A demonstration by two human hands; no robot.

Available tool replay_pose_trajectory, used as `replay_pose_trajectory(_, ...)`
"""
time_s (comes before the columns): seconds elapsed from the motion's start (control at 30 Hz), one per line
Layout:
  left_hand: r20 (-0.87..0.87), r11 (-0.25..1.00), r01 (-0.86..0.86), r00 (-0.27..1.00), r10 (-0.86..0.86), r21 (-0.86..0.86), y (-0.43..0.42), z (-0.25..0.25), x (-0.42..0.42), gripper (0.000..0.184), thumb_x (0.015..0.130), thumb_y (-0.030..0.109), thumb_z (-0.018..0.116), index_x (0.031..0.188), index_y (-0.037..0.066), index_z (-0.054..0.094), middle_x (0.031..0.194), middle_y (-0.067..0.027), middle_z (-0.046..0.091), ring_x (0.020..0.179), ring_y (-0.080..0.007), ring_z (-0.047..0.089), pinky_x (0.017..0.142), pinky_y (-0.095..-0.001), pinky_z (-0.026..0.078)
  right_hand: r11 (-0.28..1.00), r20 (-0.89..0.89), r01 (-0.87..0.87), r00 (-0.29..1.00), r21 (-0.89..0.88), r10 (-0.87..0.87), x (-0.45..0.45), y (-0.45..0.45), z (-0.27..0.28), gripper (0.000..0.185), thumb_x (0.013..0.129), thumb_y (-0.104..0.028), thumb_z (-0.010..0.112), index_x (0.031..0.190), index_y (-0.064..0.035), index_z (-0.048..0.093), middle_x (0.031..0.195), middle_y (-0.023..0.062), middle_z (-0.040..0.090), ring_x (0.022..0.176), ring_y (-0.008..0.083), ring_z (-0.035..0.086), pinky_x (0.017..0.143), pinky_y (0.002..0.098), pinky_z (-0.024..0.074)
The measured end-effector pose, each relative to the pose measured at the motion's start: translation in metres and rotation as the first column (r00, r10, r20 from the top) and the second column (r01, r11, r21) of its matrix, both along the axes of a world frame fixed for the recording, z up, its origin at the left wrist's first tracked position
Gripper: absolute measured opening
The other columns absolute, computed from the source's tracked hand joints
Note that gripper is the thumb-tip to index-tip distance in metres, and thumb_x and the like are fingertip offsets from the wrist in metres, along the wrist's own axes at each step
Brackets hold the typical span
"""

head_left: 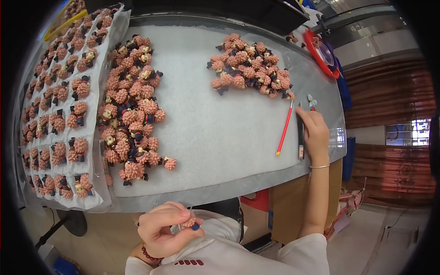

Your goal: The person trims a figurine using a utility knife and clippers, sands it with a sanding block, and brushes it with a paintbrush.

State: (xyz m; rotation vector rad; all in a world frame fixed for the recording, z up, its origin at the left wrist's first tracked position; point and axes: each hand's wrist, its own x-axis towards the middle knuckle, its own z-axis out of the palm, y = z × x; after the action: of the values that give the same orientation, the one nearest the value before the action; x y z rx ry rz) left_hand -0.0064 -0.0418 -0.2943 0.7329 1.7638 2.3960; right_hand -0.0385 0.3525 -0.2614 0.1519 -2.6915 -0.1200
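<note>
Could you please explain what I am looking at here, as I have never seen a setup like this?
There is no machine: a person works with two bare hands. The single picture comes from a camera worn on their head, looking forward and down. The left hand holds one small pink-and-navy figurine in its grip. The right hand is beside a slim dark tool; whether they touch is unclear. A thin red tool lies nearby. On the white mat are a left heap and a right heap of similar figurines; more lie in rows on a white liner farther left.
</note>
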Motion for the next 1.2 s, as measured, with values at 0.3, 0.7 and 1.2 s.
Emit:
replay_pose_trajectory(0.3, 0.029, 1.0, -0.008, 1.0, 0.007, 0.018, -0.003, 0.001, 0.003, 0.049, 0.064, 0.003, 0.08, 0.104, 0.002, 0.052, 0.086, -0.0109, 0.059, 0.073, -0.0201, 0.059, 0.056, -0.0288, 0.053, 0.858, 0.1, 0.372, 0.927, -0.354, -0.361, -0.003, 0.044, -0.008, 0.012, 0.077, -0.002, 0.061, 0.09, -0.0012, 0.061, 0.086, 0.0122, 0.057, 0.074, 0.0221, 0.058, 0.069, 0.0317, 0.0471)
replay_pose_trajectory(0.7, 0.18, 0.99, 0.009, 0.983, -0.034, 0.138, -0.003, 0.008, 0.001, 0.047, 0.067, -0.015, 0.067, 0.111, -0.005, 0.052, 0.084, -0.0134, 0.061, 0.073, -0.0155, 0.059, 0.071, -0.0361, 0.055, 0.738, 0.164, 0.504, 0.858, -0.449, -0.487, 0.011, 0.055, -0.02, 0.017, 0.081, -0.012, 0.063, 0.09, 0.0006, 0.059, 0.066, 0.0046, 0.054, 0.06, 0.0129, 0.051, 0.057, 0.0268, 0.0431)
replay_pose_trajectory(1.2, 0.121, 0.999, 0.033, 0.992, -0.038, 0.037, -0.008, 0.015, -0.005, 0.045, 0.069, -0.01, 0.068, 0.11, -0.003, 0.052, 0.08, -0.0139, 0.061, 0.071, -0.0224, 0.061, 0.064, -0.0324, 0.051, 0.738, -0.073, -0.069, 0.997, -0.671, 0.027, 0.01, -0.092, 0.027, 0.017, 0.071, 0.004, 0.056, 0.085, -0.0046, 0.062, 0.085, 0.0073, 0.061, 0.068, 0.0132, 0.053, 0.06, 0.0256, 0.0437)
